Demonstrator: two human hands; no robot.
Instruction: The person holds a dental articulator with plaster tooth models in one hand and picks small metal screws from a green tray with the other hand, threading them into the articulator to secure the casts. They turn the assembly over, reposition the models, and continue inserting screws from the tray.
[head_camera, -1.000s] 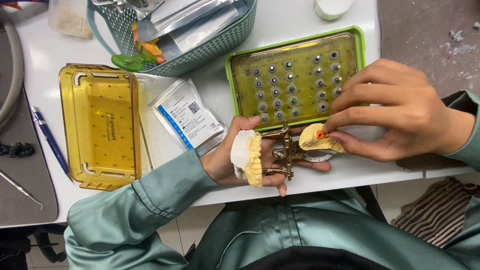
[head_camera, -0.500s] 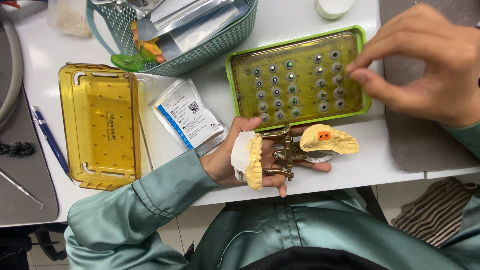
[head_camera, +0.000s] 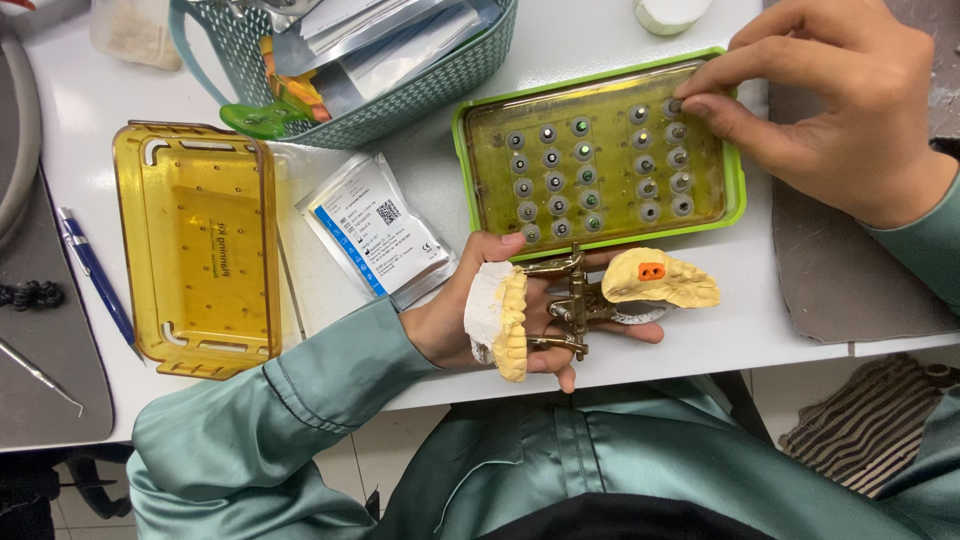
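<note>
My left hand (head_camera: 470, 325) holds a brass dental articulator (head_camera: 570, 305) opened flat over the table's front edge. One yellow plaster jaw cast (head_camera: 512, 322) on a white base rests in my palm. The other yellow cast (head_camera: 668, 284), with an orange block on top, sticks out to the right. My right hand (head_camera: 838, 105) reaches over a green-rimmed tray (head_camera: 740, 170) with rows of small round-headed pieces. Its thumb and forefinger pinch at one piece (head_camera: 674, 106) in the top right row. Whether the piece is lifted I cannot tell.
A yellow perforated tray (head_camera: 200, 250) lies at the left, a sealed white and blue pouch (head_camera: 375, 235) beside it. A teal basket (head_camera: 400, 105) with packets stands behind. A blue pen (head_camera: 95, 280) and a grey mat (head_camera: 50, 390) are at far left, another grey mat (head_camera: 850, 280) at right.
My right hand left the orange-marked cast, rose to the right, then came down onto the green tray's top right corner. My left hand and the articulator stayed put.
</note>
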